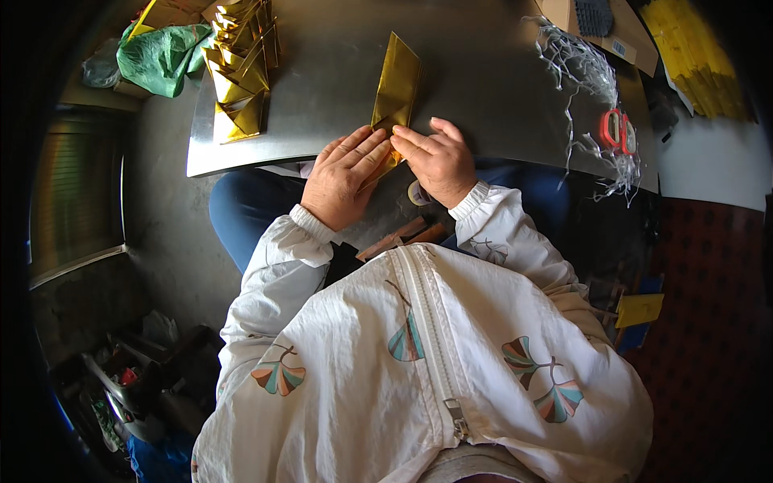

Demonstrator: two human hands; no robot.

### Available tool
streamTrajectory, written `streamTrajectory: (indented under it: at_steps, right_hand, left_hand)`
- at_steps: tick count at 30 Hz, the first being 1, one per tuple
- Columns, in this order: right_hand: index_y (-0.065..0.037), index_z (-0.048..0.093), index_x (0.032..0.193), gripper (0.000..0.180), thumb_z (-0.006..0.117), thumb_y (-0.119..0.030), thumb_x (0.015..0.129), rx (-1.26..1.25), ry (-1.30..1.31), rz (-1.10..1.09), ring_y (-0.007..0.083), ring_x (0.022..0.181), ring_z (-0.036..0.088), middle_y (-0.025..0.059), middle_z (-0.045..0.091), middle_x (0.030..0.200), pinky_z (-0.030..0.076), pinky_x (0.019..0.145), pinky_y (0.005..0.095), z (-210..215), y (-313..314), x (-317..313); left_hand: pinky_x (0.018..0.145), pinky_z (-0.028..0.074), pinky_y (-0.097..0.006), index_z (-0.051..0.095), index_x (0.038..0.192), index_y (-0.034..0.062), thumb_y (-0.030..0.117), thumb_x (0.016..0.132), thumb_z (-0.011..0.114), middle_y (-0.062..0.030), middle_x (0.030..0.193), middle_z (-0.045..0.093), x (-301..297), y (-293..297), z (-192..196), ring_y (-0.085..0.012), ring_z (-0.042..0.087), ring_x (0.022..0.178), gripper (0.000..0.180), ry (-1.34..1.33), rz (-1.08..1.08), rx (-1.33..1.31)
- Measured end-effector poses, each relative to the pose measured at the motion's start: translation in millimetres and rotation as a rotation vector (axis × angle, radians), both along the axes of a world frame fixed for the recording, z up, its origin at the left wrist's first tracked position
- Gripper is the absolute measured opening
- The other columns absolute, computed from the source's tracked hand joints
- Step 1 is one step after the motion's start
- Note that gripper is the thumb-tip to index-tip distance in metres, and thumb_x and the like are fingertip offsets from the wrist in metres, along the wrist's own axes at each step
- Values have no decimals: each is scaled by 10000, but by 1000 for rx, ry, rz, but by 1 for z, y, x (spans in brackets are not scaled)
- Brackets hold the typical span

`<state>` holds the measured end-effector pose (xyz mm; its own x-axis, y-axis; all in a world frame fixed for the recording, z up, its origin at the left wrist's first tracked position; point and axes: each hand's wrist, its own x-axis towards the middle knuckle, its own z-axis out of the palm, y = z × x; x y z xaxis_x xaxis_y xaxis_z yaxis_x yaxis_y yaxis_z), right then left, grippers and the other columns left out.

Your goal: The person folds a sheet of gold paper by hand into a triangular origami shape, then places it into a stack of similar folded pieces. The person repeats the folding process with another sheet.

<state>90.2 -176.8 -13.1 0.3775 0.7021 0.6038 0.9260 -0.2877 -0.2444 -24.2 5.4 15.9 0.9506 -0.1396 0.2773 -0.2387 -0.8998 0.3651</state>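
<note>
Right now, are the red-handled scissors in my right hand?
No, the scissors lie off to the right; your right hand touches the folded gold paper.

Two hands (342, 177) (439, 165), one hand-held gold piece (396, 84), one green bag (161, 60); one metal table (322, 72)

The left hand (342, 173) and right hand (439, 163) rest their fingers on gold foil (397, 80) at the near edge of the table (322, 64); folded gold pieces (240, 84) lie at left near a green bag (163, 61), red scissors (619, 135) amid white string (581, 60) at right
</note>
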Motion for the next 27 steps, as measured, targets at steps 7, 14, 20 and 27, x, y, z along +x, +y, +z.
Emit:
streamTrajectory:
  at_steps: [7, 14, 20, 27]
  right_hand:
    - [-83, 728, 993, 183, 684, -88, 816, 40, -13, 144, 238, 804, 686, 56, 723, 1069, 554, 740, 342, 34, 4, 28]
    - [-65, 706, 1048, 220, 668, -39, 833, -7, -15, 77, 275, 954, 679, 83, 698, 1140, 534, 906, 391, 31, -5, 19]
    - [-84, 677, 1084, 247, 697, -125, 841, -86, 110, -2, 270, 965, 680, 72, 686, 1194, 392, 1086, 464, 9, -10, 5]
    - [-83, 710, 983, 162, 701, -198, 870, 19, 197, -27, 263, 905, 692, 76, 702, 1161, 411, 1029, 446, 8, -6, 6]
  left_hand:
    - [782, 458, -319, 679, 1186, 144, 269, 825, 720, 22, 1184, 684, 23, 5, 5, -145, 615, 963, 385, -341, 35, 219]
    - [633, 451, -285, 689, 1140, 148, 249, 789, 727, 50, 1139, 685, 29, -10, 1, -121, 567, 827, 366, -402, 98, 331]
    - [717, 525, -338, 672, 1175, 114, 159, 794, 704, -17, 1101, 694, 32, -11, 1, -203, 608, 866, 385, -231, 61, 112]
    - [666, 523, -360, 713, 1076, 92, 165, 814, 718, -47, 834, 715, 34, 6, 12, -245, 618, 716, 272, -191, -12, -68]
